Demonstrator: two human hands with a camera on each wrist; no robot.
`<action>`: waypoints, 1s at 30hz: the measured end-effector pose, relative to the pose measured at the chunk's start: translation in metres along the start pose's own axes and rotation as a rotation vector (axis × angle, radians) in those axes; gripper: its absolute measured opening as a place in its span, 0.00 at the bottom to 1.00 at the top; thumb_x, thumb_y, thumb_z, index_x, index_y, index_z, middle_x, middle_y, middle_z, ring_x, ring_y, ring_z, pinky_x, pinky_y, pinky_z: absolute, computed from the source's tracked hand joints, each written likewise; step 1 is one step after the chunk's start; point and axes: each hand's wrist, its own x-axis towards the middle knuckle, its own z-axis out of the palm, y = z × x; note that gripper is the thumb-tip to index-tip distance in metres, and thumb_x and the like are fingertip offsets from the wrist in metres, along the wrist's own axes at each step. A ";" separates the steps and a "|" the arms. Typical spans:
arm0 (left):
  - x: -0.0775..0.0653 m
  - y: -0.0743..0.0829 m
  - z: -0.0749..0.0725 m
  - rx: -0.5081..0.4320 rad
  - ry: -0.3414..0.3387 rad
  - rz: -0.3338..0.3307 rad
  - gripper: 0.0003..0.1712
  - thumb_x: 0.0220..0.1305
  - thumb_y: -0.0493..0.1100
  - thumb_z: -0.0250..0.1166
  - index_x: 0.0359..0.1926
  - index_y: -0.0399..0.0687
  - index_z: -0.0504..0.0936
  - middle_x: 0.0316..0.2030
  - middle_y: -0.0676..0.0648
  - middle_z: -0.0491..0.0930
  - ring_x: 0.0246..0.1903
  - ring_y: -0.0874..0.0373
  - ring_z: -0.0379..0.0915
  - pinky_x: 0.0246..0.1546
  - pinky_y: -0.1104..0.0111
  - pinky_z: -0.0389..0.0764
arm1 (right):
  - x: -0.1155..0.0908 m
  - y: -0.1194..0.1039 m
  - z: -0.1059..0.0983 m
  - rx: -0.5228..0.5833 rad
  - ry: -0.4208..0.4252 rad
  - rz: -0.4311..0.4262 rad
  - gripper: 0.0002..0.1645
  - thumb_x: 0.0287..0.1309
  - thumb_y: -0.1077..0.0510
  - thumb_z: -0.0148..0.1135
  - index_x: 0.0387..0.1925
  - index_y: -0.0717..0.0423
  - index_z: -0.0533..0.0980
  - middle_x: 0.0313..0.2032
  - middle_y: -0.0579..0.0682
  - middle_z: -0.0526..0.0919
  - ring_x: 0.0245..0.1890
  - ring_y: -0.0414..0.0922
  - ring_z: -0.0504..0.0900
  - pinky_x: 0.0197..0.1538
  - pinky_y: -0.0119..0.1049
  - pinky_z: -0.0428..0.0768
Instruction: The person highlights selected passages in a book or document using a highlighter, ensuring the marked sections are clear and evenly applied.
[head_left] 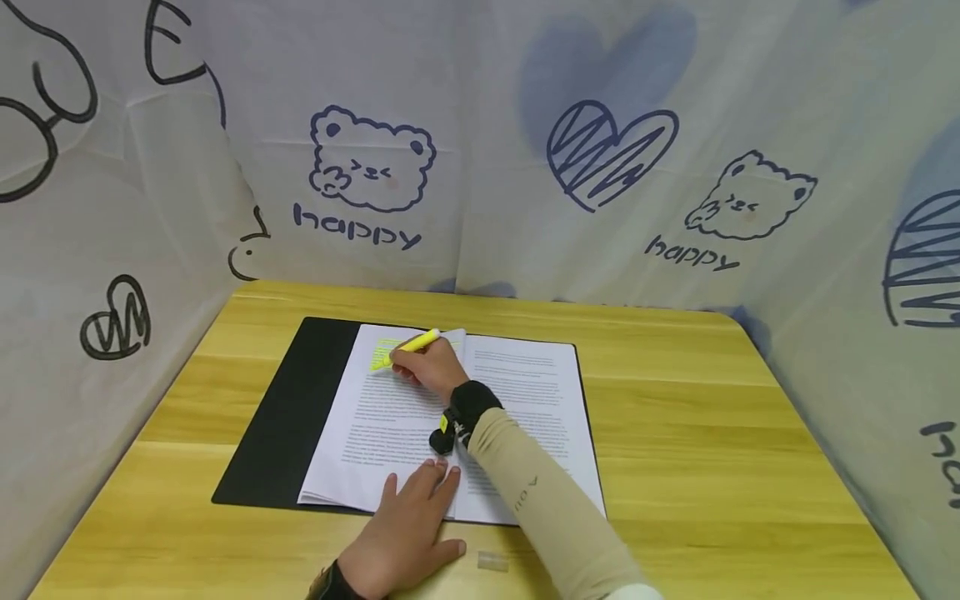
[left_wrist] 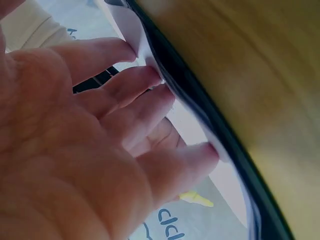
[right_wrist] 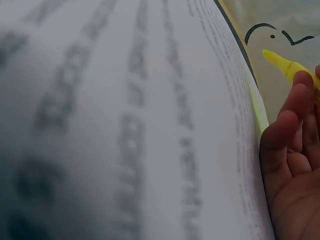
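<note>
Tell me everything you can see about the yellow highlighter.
The highlighter is bright yellow, slim and apparently plastic, with a tapered front end and no cap over its tip. It slants over the upper part of the left-hand page, near yellow-marked lines, its back end pointing up and right in the head view. The right hand pinches it toward the front; in the right wrist view its tip appears lifted off the page.

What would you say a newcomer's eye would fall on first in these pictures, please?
Probably the yellow highlighter, held in the right grip near the top of the left page, beside yellow-marked lines. Next might come the pale backdrop behind the table, with two bear faces captioned "happy" and a striped heart between them. The black folder, showing beyond that page's left edge, stands out too.
</note>
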 end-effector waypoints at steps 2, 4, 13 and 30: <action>0.000 0.000 0.000 -0.005 0.010 0.003 0.46 0.55 0.60 0.65 0.68 0.38 0.64 0.67 0.38 0.61 0.67 0.46 0.54 0.57 0.33 0.56 | 0.000 0.001 0.001 -0.007 0.008 -0.014 0.11 0.52 0.49 0.68 0.31 0.52 0.82 0.26 0.53 0.82 0.23 0.44 0.75 0.28 0.34 0.73; 0.000 0.001 0.000 -0.003 0.021 0.009 0.47 0.55 0.60 0.66 0.69 0.39 0.63 0.66 0.38 0.61 0.67 0.46 0.54 0.56 0.33 0.57 | 0.000 0.002 0.003 -0.039 0.024 -0.019 0.11 0.51 0.49 0.68 0.30 0.51 0.82 0.25 0.52 0.82 0.21 0.44 0.73 0.27 0.34 0.73; 0.001 0.001 -0.001 -0.016 -0.024 0.001 0.46 0.56 0.62 0.64 0.70 0.44 0.63 0.69 0.38 0.59 0.68 0.42 0.52 0.56 0.32 0.55 | -0.005 0.003 0.010 -0.208 0.035 -0.057 0.11 0.53 0.42 0.66 0.28 0.44 0.83 0.25 0.42 0.84 0.26 0.44 0.73 0.33 0.36 0.69; 0.001 0.002 0.000 -0.014 -0.028 -0.007 0.47 0.56 0.62 0.64 0.70 0.43 0.63 0.69 0.37 0.58 0.69 0.42 0.51 0.55 0.30 0.55 | -0.006 0.005 0.010 -0.247 0.018 -0.081 0.11 0.52 0.46 0.69 0.33 0.47 0.82 0.29 0.45 0.82 0.28 0.44 0.76 0.34 0.35 0.73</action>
